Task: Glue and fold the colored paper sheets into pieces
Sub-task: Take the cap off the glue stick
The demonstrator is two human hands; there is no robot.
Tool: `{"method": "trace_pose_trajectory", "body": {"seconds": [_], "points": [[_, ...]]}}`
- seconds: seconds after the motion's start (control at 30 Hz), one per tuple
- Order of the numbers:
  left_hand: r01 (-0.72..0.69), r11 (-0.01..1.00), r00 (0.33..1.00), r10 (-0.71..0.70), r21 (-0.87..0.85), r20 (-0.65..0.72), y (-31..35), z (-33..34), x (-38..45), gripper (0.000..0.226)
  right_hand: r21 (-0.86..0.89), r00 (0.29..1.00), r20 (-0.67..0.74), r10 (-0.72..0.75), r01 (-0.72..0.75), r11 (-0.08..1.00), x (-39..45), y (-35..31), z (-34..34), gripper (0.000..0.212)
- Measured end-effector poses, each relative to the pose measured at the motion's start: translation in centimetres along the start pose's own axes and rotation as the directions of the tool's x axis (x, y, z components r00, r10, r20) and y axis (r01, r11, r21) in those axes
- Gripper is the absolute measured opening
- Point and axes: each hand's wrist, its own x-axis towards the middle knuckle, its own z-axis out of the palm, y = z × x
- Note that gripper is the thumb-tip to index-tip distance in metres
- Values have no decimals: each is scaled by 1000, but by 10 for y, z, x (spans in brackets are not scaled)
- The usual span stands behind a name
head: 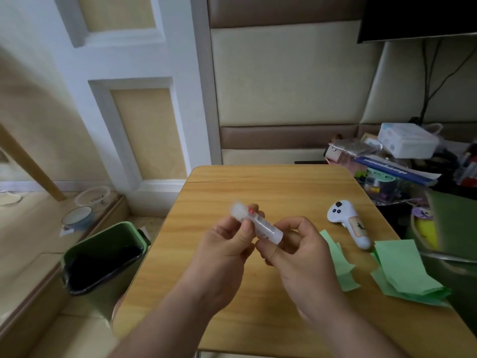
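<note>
Both my hands, left [227, 244] and right [296, 244], grip the glue stick [260, 224] above the surface [258, 187]. Green bin [103, 257] beside it has a black liner, contents hidden.

Soft, even daylight with faint shadows under the hands; the glue stick [255, 223] cap end is motion-blurred, and wide-angle distortion bends the wall panels and smears the right edge

We note a wooden worktop [271, 187] against padded cream-and-brown wall panels [284, 81]; white-framed yellow panelling [144, 130] left; green bin [103, 257] on the floor.
</note>
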Motion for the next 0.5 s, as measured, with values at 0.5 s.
{"method": "trace_pose_trajectory", "body": {"seconds": [0.5], "points": [[-56,995,996,50,80,71,10,1,-5,28,33,991,100,90,-94,995,-8,-1,3,50]]}}
